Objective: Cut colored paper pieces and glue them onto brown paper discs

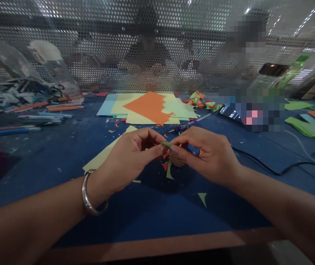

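Both of my hands meet over the blue tabletop point(157, 217), pinching one small piece of green paper point(166, 144) between thumbs and fingertips. My left hand point(131, 156), below a silver bangle, grips its left end. The right end is pinched by my right hand point(205, 152). Under the hands lie orange and green paper scraps point(169, 171), partly hidden by my fingers. A pale yellow-green sheet point(110, 147) reaches out from behind my left hand. Just beyond the hands lies a dark blue pen-like tool point(183, 127). One green offcut point(202, 199) rests nearer the table edge.
Behind the hands is a stack of coloured sheets with a cut orange sheet point(146, 106) on top. Crumpled paper pieces point(201, 101) and a phone point(230, 113) lie to its right. Pens point(16, 129) and a bottle point(56, 70) are at left; a black cable point(268, 170) crosses the right side.
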`<action>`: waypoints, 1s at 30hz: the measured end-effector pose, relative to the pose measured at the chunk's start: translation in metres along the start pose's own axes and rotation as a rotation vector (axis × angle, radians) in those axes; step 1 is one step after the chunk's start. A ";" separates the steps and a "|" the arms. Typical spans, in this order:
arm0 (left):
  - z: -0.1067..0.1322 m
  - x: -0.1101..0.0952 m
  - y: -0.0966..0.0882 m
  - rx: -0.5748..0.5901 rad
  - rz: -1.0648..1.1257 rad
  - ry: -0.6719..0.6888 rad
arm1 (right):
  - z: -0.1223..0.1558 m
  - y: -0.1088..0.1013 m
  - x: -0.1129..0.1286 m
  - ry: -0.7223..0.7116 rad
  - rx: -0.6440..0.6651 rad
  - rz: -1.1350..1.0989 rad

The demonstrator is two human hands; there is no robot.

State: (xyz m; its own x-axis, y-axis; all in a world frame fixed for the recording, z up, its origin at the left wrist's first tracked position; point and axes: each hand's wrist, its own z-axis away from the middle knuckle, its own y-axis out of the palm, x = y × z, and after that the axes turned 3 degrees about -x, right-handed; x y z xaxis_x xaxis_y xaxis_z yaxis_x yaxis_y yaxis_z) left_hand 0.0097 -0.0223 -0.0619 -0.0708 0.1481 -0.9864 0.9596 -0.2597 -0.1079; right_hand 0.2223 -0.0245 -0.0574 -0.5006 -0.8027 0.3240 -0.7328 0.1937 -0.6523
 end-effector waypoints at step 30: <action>0.005 -0.009 0.011 -0.088 0.341 -0.134 | 0.000 0.007 0.004 -0.136 -0.082 0.266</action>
State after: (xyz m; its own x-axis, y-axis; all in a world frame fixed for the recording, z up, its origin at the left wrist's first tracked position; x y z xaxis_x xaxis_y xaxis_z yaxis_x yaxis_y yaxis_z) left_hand 0.0197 -0.0317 -0.0554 0.2274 -0.0606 -0.9719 0.9536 -0.1884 0.2349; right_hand 0.2151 -0.0259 -0.0605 -0.6179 -0.7846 0.0514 -0.6216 0.4475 -0.6429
